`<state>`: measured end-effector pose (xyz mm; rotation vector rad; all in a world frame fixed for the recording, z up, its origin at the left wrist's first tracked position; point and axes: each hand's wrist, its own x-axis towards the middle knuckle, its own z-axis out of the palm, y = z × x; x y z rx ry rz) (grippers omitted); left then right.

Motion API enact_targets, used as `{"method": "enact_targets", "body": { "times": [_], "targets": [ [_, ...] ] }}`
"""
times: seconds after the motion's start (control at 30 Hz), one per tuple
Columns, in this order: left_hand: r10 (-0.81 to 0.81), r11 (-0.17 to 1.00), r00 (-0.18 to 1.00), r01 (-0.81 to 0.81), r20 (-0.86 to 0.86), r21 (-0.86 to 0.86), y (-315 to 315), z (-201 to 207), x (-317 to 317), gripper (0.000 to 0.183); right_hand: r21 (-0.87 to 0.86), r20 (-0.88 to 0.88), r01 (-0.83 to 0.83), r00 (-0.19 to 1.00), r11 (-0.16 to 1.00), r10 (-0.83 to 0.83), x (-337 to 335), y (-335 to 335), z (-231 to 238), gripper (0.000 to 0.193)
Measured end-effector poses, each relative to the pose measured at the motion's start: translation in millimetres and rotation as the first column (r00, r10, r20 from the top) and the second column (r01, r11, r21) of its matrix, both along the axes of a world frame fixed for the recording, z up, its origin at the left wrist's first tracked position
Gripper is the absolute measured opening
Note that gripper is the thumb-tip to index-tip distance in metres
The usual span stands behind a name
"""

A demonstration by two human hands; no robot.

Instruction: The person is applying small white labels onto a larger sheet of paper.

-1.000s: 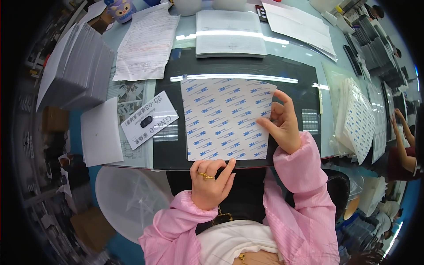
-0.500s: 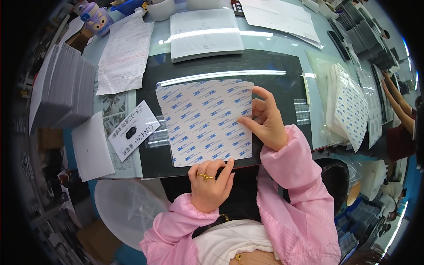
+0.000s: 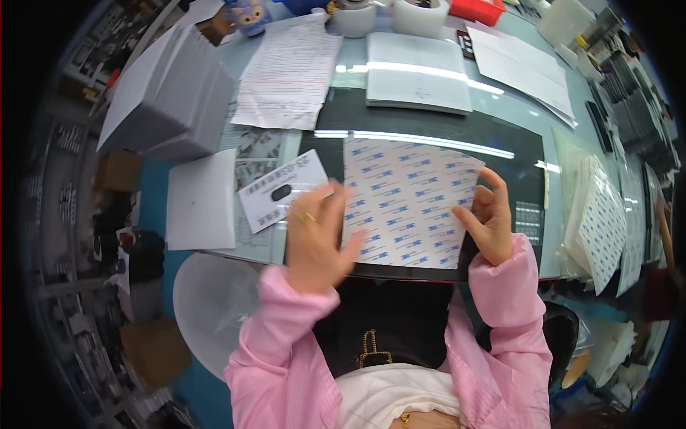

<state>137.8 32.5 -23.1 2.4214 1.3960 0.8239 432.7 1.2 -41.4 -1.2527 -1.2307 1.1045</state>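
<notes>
The left hand (image 3: 316,239) was raised over the near edge of the table, fingers together and pointing toward the far side, its fingertips at the left edge of the sheet (image 3: 407,204); it was blurred, so whether it gripped the sheet could not be told. The right hand (image 3: 490,223) pinched the sheet's right edge between thumb and fingers. Both wrists wore pink sleeves. The sheet, white with rows of small blue marks, lay over a black mat (image 3: 429,129) in the middle of the glass table (image 3: 514,107). Just left of the left hand lay a white card (image 3: 280,190) and a blank white square (image 3: 201,199). A grey stack of sheets (image 3: 171,100) stood far left, a pile of similar printed sheets (image 3: 597,222) to the right.
</notes>
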Motion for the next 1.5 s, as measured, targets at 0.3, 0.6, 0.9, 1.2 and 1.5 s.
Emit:
{"method": "enact_targets", "body": {
  "times": [0.3, 0.6, 0.9, 1.2, 1.5],
  "targets": [
    [0.008, 0.987, 0.949, -0.057, -0.314, -0.148, -27, -2, -85, 0.086, 0.053, 0.035, 0.02, 0.999, 0.998, -0.022, -2, 5, 0, 0.059],
    [-0.235, 0.962, 0.962, 0.251, -0.142, 0.104, -65, 16, -86, 0.03, 0.069, 0.077, 0.022, 0.997, 0.997, -0.027, -1, 7, -5, 0.058],
    [-0.426, 0.885, 0.898, 0.438, -0.108, 0.154, -40, 2, -22, 0.03, 0.049, 0.085, 0.025, 0.996, 0.998, -0.029, -4, 6, -3, 0.056],
    [-0.376, 0.9, 0.926, 0.372, -0.03, 0.227, -15, -7, 39, 0.03, 0.063, 0.274, 0.048, 0.96, 0.997, -0.064, 0, 0, 0, 0.049],
    [-0.278, 0.919, 0.954, 0.298, -0.113, 0.259, -16, -7, 62, 0.029, 0.313, 0.707, -0.057, 0.681, 0.948, -0.192, 16, 28, 12, 0.033]
  ]
}}
